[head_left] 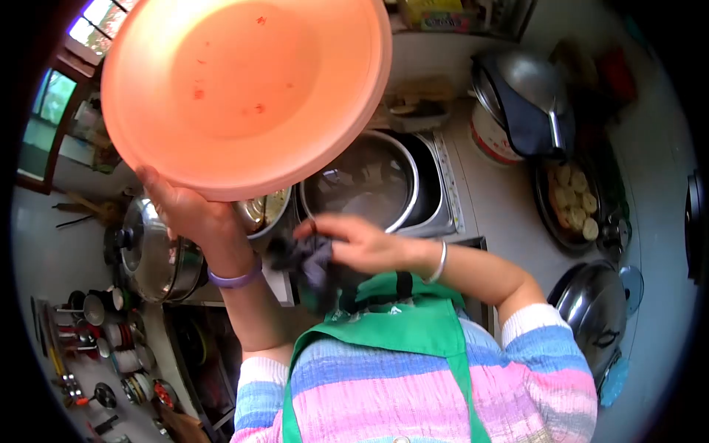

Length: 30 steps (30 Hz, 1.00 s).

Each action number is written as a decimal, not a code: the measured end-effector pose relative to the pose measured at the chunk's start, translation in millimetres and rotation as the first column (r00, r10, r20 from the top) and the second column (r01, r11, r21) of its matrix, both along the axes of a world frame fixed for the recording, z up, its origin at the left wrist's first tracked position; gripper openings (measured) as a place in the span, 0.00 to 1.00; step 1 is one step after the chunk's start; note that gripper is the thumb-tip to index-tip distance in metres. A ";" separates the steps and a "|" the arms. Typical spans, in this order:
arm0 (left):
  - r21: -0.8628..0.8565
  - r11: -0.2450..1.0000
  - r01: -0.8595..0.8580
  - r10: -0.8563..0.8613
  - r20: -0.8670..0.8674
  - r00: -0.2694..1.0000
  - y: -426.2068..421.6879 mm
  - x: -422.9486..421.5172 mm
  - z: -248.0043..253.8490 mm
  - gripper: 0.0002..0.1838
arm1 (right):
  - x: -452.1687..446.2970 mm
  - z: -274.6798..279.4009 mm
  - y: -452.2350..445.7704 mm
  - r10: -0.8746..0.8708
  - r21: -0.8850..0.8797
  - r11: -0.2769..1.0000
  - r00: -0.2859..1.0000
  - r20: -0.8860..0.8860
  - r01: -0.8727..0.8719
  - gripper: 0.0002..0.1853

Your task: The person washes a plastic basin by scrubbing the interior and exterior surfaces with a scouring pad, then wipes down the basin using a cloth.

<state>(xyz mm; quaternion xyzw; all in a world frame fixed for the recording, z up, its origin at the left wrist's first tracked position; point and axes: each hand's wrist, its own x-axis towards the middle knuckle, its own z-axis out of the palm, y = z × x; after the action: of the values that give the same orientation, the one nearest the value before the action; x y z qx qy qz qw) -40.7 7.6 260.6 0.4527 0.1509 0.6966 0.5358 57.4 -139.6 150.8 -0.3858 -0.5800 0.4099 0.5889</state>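
Observation:
A large orange plastic basin (247, 159) is raised at the upper left, its round face with several small red marks turned toward me. My left hand (193, 213) grips its lower rim, and a purple bangle circles that wrist. In my right hand (365, 245) is a crumpled dark cloth (314, 266), partly blurred, held below the basin and apart from it. Behind that hand a round metal basin (411, 166) sits in the steel sink (449, 184), with what looks like liquid inside. The orange basin hides part of the sink area.
A lidded pot (151, 269) stands at left beside a metal bowl (279, 210) with food. To the right are a white bucket (487, 136) topped by metal cookware, a dark dish of pale round pieces (572, 188), and a lidded pan (594, 306). Utensils hang at far left.

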 end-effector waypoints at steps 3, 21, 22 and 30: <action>-0.092 0.989 0.112 -0.119 -0.074 0.990 -4.4 -2.0 -2.6 0.28 | 32.2 5.3 -27.5 -0.012 -0.486 0.862 0.953 -0.304 -0.144 0.19; -0.492 0.735 0.468 -0.282 0.405 0.869 -127.4 -246.3 -97.7 0.04 | -163.0 135.8 11.9 -0.624 0.869 0.494 0.706 0.336 0.024 0.20; -0.533 0.740 0.410 -0.202 0.405 0.892 -141.1 -276.8 -98.4 0.05 | -192.4 143.6 13.9 -0.588 0.873 0.487 0.727 0.354 -0.031 0.18; -0.753 0.639 -0.156 0.178 -0.052 0.983 -272.5 -470.6 -112.7 0.06 | -415.9 187.7 53.0 -0.190 0.696 0.668 0.843 0.503 -0.265 0.19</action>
<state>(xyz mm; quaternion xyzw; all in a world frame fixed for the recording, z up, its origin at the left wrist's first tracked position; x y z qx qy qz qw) -511.3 -264.9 147.9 0.1646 0.4600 0.6233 0.6105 -358.5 -86.6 338.4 -0.1977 -0.8437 0.0253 0.4984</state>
